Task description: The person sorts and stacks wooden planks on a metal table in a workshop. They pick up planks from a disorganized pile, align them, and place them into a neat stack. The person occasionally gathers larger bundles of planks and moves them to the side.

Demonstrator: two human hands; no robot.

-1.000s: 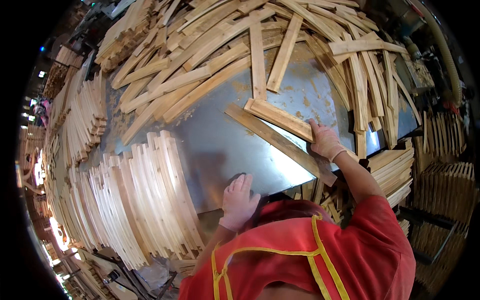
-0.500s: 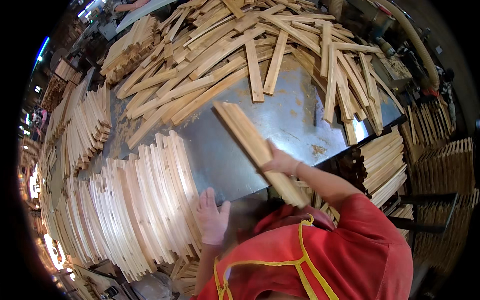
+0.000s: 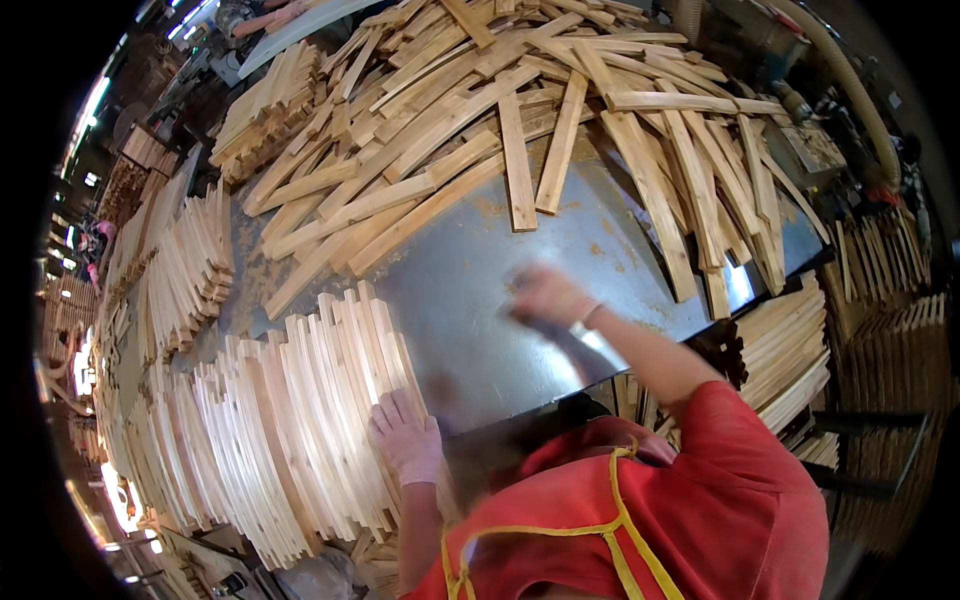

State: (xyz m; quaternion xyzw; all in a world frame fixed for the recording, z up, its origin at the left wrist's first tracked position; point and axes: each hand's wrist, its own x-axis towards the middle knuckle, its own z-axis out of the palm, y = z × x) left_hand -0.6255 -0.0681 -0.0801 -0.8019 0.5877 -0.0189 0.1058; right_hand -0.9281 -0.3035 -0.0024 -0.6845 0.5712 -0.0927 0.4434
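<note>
My left hand (image 3: 407, 437), in a pale glove, lies with its fingers stretched over the near right end of a row of pale wooden slats (image 3: 290, 420) set side by side. My right hand (image 3: 550, 298) hovers over the middle of the metal tabletop (image 3: 465, 350). Motion smears its fingers, and no slat shows in it. Beyond it, loose wooden slats (image 3: 430, 160) lie in a large heap across the far side. Two slats (image 3: 518, 165) point out of the heap toward me.
Further stacks of slats (image 3: 190, 260) stand at the left. More stacked slats (image 3: 785, 350) sit off the table's right edge, beside a dark metal frame (image 3: 870, 425). A ribbed hose (image 3: 850, 90) curves down at the far right. Another person's arm (image 3: 275, 18) shows at the far left.
The slat my right hand held has left it, and the row's right end reaches further right. My right hand is over the tabletop; my left hand has come onto the row. A slat has gone from the heap's right side.
</note>
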